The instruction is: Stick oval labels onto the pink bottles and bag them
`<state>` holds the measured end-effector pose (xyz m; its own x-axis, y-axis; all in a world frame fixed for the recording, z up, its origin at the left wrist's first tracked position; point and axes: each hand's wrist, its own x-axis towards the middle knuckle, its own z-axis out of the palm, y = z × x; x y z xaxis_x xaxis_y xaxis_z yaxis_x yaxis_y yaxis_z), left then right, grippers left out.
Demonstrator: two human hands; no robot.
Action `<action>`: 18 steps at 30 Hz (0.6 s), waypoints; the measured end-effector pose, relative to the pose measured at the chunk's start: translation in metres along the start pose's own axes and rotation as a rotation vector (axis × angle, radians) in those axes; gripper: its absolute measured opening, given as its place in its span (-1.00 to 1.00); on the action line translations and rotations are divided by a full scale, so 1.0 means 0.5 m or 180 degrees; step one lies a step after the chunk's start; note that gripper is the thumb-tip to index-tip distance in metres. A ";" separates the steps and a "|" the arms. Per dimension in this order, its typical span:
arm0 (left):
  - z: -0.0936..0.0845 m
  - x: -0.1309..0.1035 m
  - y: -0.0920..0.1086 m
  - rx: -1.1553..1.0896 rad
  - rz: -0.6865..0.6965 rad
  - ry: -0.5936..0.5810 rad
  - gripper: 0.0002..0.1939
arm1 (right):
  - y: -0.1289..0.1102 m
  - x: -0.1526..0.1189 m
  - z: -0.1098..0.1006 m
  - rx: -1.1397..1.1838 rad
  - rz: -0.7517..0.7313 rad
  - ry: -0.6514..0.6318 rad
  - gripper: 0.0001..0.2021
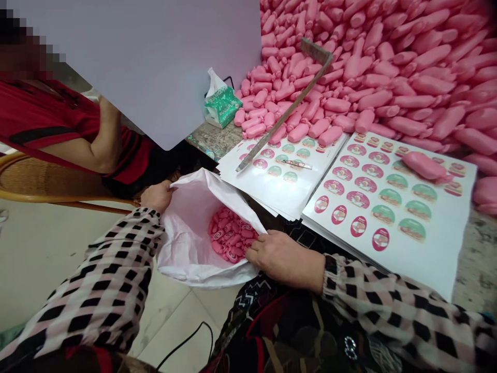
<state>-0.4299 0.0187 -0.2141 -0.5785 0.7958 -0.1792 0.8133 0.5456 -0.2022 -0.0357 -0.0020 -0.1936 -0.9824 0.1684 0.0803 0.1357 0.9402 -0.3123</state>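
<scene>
A large white sack [186, 254] stands with its mouth spread wide in front of my knees. My left hand [156, 197] is closed on its rim at the left, and my right hand [285, 259] grips the rim at the right. Deep inside the sack lie many small pink bottles [229, 235], some with round labels showing. To the right, sheets of stickers [388, 207] in pink and green lie stacked on the table, with a single pink bottle [425, 166] on top. A second stack of sticker sheets [272, 191] lies beside them.
A heap of pink bottles [373, 77] covers the back of the table, with a long wooden bar [283, 116] across its front. A green tissue pack [222, 106] stands by a pale panel [163, 62]. At left, another person in red [66, 124] sits on a wicker chair [42, 178].
</scene>
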 end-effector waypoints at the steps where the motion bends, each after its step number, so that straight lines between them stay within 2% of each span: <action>1: 0.001 0.001 0.006 0.0006 -0.0008 -0.0022 -0.49 | 0.000 0.002 0.002 0.0006 0.0027 -0.0003 -0.94; 4: -0.002 -0.019 0.025 0.0026 -0.0003 0.0057 -0.44 | 0.001 0.004 0.002 0.0023 0.0077 0.0006 -0.95; 7: -0.012 -0.079 0.045 0.0131 0.0243 0.0571 -0.25 | -0.003 0.001 -0.003 0.0035 0.0046 0.0042 -0.94; 9: -0.018 -0.133 0.054 0.0207 0.0579 0.0878 -0.28 | -0.009 -0.001 -0.007 0.0016 -0.0015 0.0083 -0.92; 11: -0.019 -0.186 0.052 0.0235 0.0709 0.0955 -0.39 | -0.013 -0.003 -0.010 -0.0001 -0.0070 0.0108 -0.88; 12: -0.017 -0.208 0.046 0.0208 0.0603 0.0904 -0.40 | -0.015 -0.003 -0.011 -0.0002 -0.0087 0.0112 -0.86; 14: -0.006 -0.243 0.022 0.0034 0.0101 0.0621 -0.32 | -0.018 -0.003 -0.010 -0.0001 -0.0090 0.0116 -0.84; 16: 0.014 -0.263 -0.009 -0.0385 -0.0469 0.0158 -0.18 | -0.019 -0.003 -0.007 -0.0003 -0.0092 0.0126 -0.82; 18: 0.039 -0.272 -0.036 -0.0938 -0.0771 -0.0277 -0.17 | -0.018 -0.004 -0.001 0.0013 -0.0097 0.0139 -0.80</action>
<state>-0.3673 -0.1045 -0.2049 -0.7488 0.6164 -0.2437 0.6285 0.7771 0.0342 -0.0350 -0.0109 -0.1905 -0.9796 0.1525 0.1310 0.1051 0.9439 -0.3131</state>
